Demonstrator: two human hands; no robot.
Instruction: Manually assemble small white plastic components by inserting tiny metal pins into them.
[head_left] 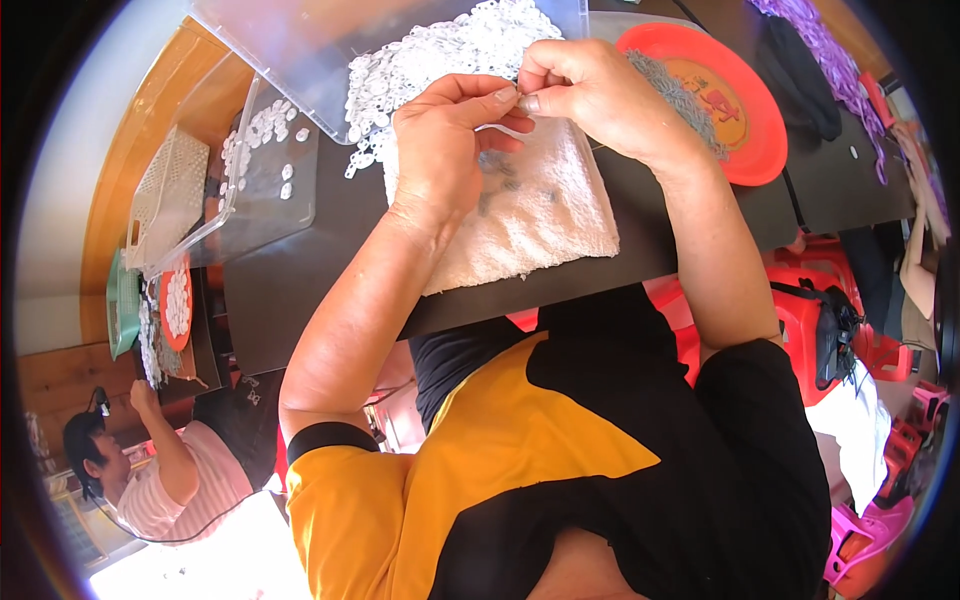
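My left hand [445,140] and my right hand [590,95] meet fingertip to fingertip above a white towel [540,220]. Each has thumb and forefinger pinched together around something too small to make out. The left hand's other fingers curl loosely below. Just beyond my hands, many small white plastic pieces [420,70] with holes lie heaped at a clear plastic bin [290,50], some spilling onto the table by the towel. Right of my right hand stands a red round tray [755,150] holding a bundle of grey cords [675,95].
On the left sits a clear box [255,220] with scattered white pieces, near a white basket [170,195]. The dark table [290,320] ends close before me. Another person [170,470] works at lower left. Purple strands [820,60] lie far right, with red stools [800,320] below.
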